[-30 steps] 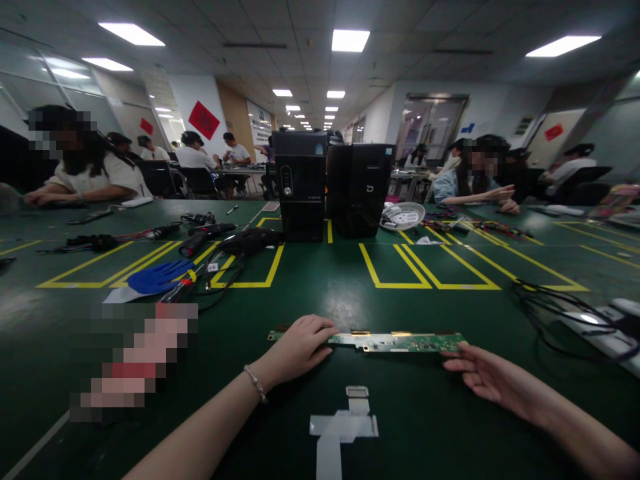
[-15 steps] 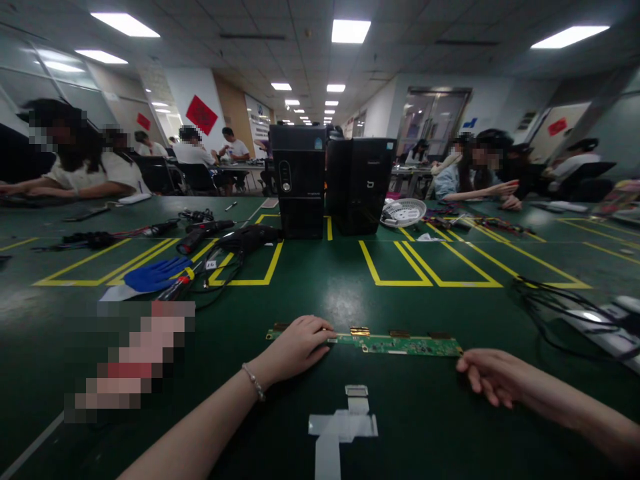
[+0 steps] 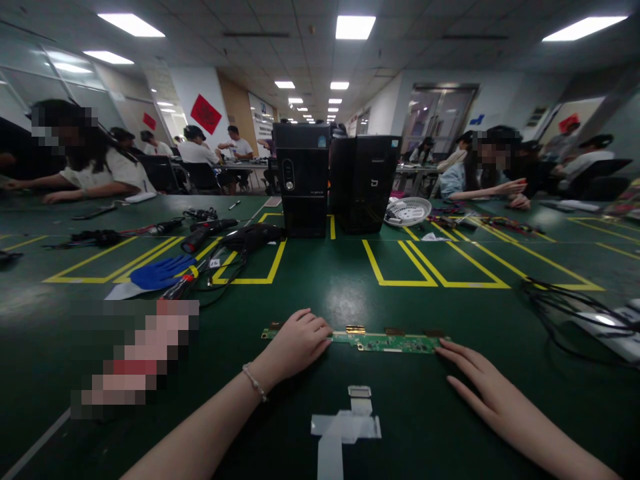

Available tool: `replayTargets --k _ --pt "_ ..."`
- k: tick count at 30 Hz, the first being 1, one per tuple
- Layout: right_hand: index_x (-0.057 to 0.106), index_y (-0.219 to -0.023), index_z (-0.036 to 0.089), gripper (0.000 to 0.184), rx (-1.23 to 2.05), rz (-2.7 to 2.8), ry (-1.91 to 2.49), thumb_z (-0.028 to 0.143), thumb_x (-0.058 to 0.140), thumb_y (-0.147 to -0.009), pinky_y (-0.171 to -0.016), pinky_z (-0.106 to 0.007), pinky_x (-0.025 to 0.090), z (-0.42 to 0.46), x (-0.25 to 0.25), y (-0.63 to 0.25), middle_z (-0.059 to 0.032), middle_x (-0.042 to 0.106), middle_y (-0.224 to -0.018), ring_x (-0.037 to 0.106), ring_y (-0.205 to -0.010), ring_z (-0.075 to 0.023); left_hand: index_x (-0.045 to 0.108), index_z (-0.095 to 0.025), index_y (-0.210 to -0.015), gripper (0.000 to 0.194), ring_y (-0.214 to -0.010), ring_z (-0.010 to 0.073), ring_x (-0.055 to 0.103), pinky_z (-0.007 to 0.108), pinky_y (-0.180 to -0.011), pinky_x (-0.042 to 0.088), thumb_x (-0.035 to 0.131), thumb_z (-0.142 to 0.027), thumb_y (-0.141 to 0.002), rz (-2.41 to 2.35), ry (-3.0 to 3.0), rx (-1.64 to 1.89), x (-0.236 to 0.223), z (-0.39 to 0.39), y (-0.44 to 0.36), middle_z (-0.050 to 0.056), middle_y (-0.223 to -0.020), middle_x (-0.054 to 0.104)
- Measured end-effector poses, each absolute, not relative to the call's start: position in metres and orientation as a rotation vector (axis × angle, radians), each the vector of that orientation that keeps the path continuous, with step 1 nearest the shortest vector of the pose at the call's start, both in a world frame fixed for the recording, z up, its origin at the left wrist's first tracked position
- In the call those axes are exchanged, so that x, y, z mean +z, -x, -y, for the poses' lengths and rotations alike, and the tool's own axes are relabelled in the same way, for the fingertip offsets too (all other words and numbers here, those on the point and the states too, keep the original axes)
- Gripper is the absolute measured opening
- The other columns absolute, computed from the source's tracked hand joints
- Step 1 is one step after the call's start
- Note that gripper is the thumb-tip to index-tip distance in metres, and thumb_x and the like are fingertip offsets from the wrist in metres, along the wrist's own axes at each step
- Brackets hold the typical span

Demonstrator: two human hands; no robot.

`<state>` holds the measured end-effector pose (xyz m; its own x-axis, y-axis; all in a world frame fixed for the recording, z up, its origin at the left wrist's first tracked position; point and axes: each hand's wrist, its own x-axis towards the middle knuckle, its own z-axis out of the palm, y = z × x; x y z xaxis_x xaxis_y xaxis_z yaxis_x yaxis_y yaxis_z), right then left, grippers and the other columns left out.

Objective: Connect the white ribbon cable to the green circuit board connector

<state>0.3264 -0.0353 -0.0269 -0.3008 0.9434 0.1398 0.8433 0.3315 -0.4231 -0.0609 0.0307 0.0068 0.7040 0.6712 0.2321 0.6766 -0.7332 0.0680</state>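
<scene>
A long, narrow green circuit board (image 3: 395,343) with gold-brown tabs along its far edge lies crosswise on the green table. My left hand (image 3: 299,340) is closed over its left part, with the thumb on the near side and the fingers reaching across, hiding that section. At the board's right end, my right hand (image 3: 477,377) has its fingers stretched out, the fingertips touching the corner and the thumb apart. A white flat ribbon cable (image 3: 345,427) with a connector at its far end lies on the table below the board, between my forearms.
Two black computer towers (image 3: 306,180) stand at the back centre. Left lie a blue glove (image 3: 163,272), a screwdriver (image 3: 179,288), a black heat gun (image 3: 255,235) and a pixelated patch. Right are black cables (image 3: 550,313) and a white basket (image 3: 413,211). Other people sit beyond.
My right hand has gone from curled fingers at the board's end to outstretched fingers resting on it, farther left. The board has shifted slightly left. My left hand stays over it.
</scene>
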Motion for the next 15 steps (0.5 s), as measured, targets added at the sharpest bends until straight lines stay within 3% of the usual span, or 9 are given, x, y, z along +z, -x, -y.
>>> replayTargets --k 9,15 --pt "0.042 -0.139 0.017 0.061 0.306 2.427 1.583 0.059 0.031 -0.096 -0.108 -0.051 0.03 0.028 -0.027 -0.291 -0.0096 0.024 -0.148 0.028 -0.132 -0.0308 0.059 -0.022 -0.109 0.021 -0.097 0.0188 0.058 0.037 -0.088 0.045 0.046 -0.023 -0.093 1.191 2.909 -0.465 0.005 -0.03 0.059 0.004 -0.108 0.062" --pt "0.037 -0.142 0.014 0.066 0.238 2.51 1.591 0.061 0.032 -0.096 -0.109 -0.052 0.029 0.02 -0.026 -0.264 -0.0107 0.018 -0.149 0.02 -0.135 -0.0317 0.059 -0.023 -0.113 0.023 -0.105 0.0192 0.056 0.04 -0.094 0.042 0.047 -0.022 -0.093 1.113 2.93 -0.487 0.006 -0.028 0.058 0.003 -0.115 0.061"
